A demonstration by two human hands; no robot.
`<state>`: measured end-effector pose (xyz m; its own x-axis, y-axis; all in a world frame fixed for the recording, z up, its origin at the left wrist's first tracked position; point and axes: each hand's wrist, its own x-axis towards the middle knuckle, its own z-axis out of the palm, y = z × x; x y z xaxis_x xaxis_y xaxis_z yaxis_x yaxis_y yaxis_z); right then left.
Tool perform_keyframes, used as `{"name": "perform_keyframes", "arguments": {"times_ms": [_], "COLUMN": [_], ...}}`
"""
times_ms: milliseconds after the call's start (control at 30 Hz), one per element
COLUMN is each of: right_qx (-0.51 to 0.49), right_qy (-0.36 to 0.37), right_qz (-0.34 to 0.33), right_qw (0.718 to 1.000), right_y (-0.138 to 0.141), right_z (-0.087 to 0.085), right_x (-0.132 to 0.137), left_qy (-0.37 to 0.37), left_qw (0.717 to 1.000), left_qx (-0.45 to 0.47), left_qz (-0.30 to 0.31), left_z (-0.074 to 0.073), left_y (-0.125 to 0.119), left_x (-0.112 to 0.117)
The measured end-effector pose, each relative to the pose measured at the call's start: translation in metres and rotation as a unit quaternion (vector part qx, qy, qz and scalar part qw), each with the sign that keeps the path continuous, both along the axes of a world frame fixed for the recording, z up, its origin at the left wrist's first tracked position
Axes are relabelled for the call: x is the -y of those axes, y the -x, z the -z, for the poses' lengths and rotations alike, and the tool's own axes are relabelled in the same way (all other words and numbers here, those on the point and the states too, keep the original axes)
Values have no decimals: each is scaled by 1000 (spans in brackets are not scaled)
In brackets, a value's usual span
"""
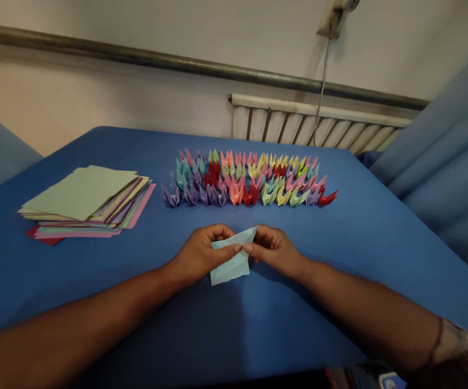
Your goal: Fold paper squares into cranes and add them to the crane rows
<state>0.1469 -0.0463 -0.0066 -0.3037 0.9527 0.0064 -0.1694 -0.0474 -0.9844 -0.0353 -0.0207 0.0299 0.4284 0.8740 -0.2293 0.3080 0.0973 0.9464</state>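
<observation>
I'm pinching the pale blue paper (231,267) over the desk (359,237), left grip (203,254) clasping its left side, right grip (278,251) nipping the upper right corner. It's looking super light, crisp and easily creased, so I'm reckoning edges are safest. Spiky folded figures (236,193) are standing in rows beyond.

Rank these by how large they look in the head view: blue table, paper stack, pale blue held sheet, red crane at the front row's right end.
1. Blue table
2. Paper stack
3. Pale blue sheet
4. Red crane, though it sits farther from the camera
</observation>
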Motion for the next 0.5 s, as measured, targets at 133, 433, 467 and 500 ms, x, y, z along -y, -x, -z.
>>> {"name": "perform_keyframes", "arguments": {"times_ms": [133, 433, 467, 500], "right_qx": [9, -7, -21, -31], "right_qy": [-9, 12, 14, 11], "right_qz": [51, 58, 56, 54], "right_qw": [999, 998, 998, 998], "right_y": [-2, -8, -9, -9], "right_z": [-1, 2, 3, 3], "right_x": [-2, -5, -5, -5], "left_qy": [1, 32, 36, 35], "left_qw": [1000, 997, 997, 998], "left_qx": [-9, 0, 1, 1], "left_qz": [28, 65, 62, 58], "left_z": [-1, 4, 3, 2], "left_y": [0, 3, 3, 3], "left_x": [-1, -2, -2, -2]}}
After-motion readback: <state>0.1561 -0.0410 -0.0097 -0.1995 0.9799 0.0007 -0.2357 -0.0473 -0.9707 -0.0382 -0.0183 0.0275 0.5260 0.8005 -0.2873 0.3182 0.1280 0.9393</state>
